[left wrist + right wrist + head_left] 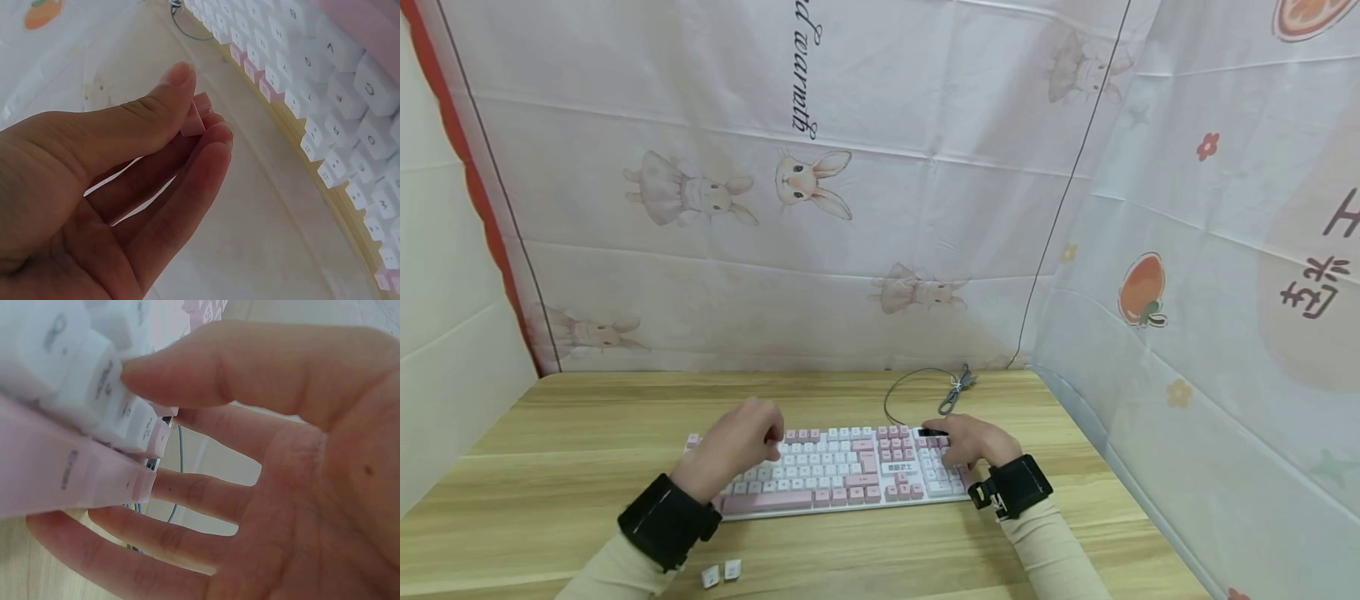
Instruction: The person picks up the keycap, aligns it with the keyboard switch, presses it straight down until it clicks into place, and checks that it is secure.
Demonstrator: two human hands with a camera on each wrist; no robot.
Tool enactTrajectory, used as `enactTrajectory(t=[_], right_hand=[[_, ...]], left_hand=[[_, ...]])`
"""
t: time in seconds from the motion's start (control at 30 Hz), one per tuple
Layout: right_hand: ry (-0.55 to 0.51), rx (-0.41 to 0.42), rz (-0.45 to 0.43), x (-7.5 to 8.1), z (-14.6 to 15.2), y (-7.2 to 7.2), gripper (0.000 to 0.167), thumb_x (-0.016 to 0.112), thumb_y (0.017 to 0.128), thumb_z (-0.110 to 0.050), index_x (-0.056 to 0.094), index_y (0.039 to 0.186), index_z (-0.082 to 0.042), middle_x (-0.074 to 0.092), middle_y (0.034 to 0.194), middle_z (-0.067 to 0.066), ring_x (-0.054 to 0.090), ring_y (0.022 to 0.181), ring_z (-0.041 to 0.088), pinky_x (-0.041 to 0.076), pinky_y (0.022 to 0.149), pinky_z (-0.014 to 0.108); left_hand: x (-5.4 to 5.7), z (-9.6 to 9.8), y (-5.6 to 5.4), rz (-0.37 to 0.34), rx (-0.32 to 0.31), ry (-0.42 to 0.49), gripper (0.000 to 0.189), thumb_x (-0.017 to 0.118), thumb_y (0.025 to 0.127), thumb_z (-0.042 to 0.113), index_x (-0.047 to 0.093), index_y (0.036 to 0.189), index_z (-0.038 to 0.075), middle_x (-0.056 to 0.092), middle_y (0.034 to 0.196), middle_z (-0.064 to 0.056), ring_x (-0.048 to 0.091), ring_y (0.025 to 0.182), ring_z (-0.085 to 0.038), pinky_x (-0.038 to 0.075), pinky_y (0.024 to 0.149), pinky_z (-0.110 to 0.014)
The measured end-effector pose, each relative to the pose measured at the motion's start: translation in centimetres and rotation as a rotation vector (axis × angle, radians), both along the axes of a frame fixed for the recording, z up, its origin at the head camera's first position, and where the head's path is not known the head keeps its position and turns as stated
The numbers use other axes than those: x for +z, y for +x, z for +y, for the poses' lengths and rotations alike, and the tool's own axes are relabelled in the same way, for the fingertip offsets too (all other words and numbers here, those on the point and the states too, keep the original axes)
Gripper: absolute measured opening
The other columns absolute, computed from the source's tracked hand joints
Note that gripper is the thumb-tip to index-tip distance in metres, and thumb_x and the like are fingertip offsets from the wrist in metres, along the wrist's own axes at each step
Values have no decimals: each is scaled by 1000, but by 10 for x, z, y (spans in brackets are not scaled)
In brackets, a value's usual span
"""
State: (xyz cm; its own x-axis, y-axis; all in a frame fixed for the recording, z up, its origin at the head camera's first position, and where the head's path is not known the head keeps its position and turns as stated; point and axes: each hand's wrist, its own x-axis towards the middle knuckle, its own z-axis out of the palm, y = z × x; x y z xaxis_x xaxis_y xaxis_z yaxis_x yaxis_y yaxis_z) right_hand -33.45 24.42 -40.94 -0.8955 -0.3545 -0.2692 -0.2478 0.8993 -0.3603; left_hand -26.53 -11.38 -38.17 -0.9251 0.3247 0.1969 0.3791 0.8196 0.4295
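A pink and white keyboard (831,460) lies on the desk between my hands. Over its left part hovers my left hand (733,446), thumb and fingers pinching a small pink keycap (192,122); in the head view the hand hides this keycap. My right hand (981,442) holds the keyboard's right end. Its thumb (169,375) lies against the white number keys, while the other fingers reach around the back corner and right side. A dark strip (931,432) shows beside the right fingertips. Much of the keyboard's left side is hidden behind the left hand.
Two loose white keycaps (732,570) lie on the wooden desk (850,554) in front, near my left forearm. A bundled grey cable (953,393) runs from the keyboard's back. Printed cloth (850,250) hangs behind the desk and along the right.
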Motion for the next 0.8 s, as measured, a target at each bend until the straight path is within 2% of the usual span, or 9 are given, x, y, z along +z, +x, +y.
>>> enactTrajectory(t=[0.23, 0.57, 0.8], right_hand=[[6, -8, -2, -1, 0, -1, 82, 68, 79, 6, 48, 154, -17, 55, 143, 15, 61, 72, 17, 57, 56, 34], [11, 0, -3, 1, 1, -2, 81, 68, 79, 5, 48, 155, -17, 54, 144, 15, 60, 69, 17, 56, 56, 33], [14, 3, -13, -2, 2, -4, 81, 67, 80, 4, 47, 155, -17, 55, 144, 15, 61, 77, 17, 57, 58, 32]], left_hand=[[1, -1, -2, 23, -10, 9, 16, 81, 80, -9, 75, 78, 6, 70, 77, -3, 55, 67, -13, 46, 61, -28], [1, 0, -8, 23, 14, -8, 11, 85, 80, 0, 76, 78, 7, 66, 73, 0, 53, 65, -13, 47, 60, -27], [1, 1, -11, 14, 37, -17, 13, 85, 80, 2, 76, 77, 11, 67, 74, 0, 56, 67, -12, 50, 62, -28]])
